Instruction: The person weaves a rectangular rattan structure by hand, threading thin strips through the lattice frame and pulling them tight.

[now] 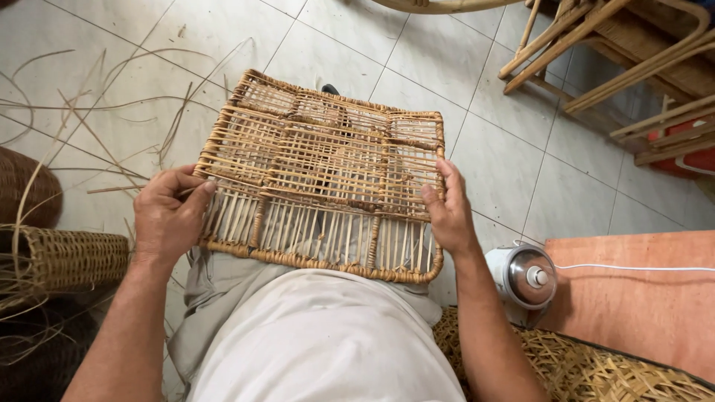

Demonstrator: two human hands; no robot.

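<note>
Holding the woven cane panel (324, 175) flat over the lap, middle of the view. Left hand (170, 216) closed on its edge at nine o'clock, right hand (449, 212) gripping at three o'clock. Keeping it level and steady, probably. Loose cane strips (89, 126) lying at ten o'clock.

the panel (324, 175) on my lap is tan cane in a grid of slats. floor tiles (566, 193) pale grey. the board (640, 298) looks salmon-orange, i think. my shirt (328, 342) is off-white.
</note>
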